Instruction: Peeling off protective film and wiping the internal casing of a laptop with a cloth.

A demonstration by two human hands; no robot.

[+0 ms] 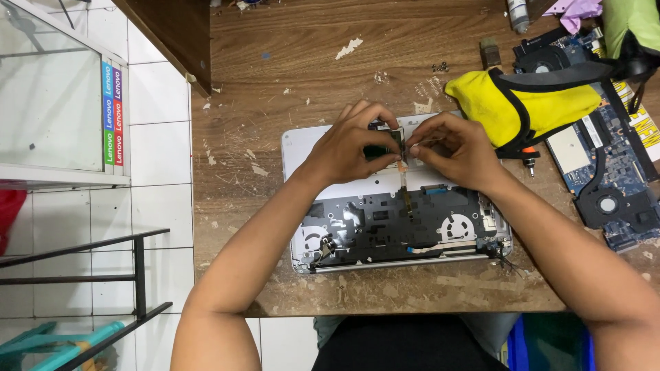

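Note:
An opened white laptop shell lies face down on the wooden table, its black inner frame exposed toward me. My left hand rests on the shell's upper middle, fingers curled over a small dark square part. My right hand is just to the right, its fingertips pinched on a thin strip or cable at that same part. The two hands nearly touch. What lies under the fingers is hidden.
A yellow and black pouch lies right of the hands, a small screwdriver beside it. A blue circuit board with fans sits at the right edge. Loose screws lie at the back. The table's left edge drops to tiled floor.

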